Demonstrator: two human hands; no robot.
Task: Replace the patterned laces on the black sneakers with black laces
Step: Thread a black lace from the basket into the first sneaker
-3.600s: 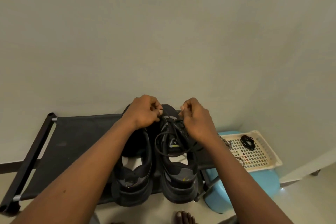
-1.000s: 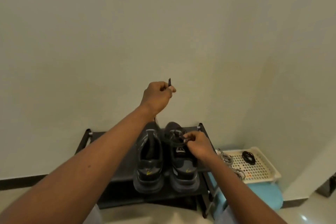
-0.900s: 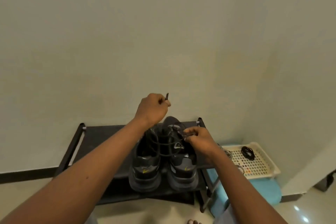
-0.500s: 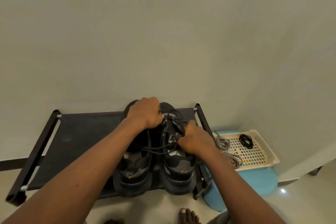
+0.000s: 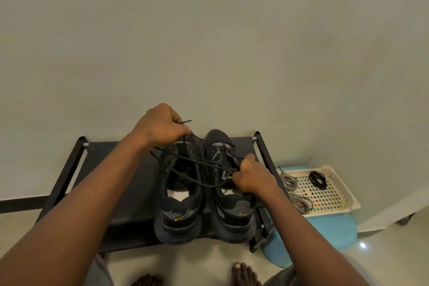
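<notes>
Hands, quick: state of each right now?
Left hand: closed, pinching the black lace near its tip.
Right hand: closed, gripping the lace over the right sneaker.

A plain pale grey-green wall (image 5: 209, 30) fills the view, a dark skirting strip (image 5: 21, 202) at its foot. A black metal-framed fabric shelf (image 5: 99, 152) stands on glossy pale floor (image 5: 394, 253), beside a light-blue stool (image 5: 325, 230).

You are in a home: a low black fabric shoe rack (image 5: 120, 169) stands against a plain pale wall (image 5: 209, 30), your bare foot (image 5: 245, 275) on glossy pale floor (image 5: 185, 262)
</notes>
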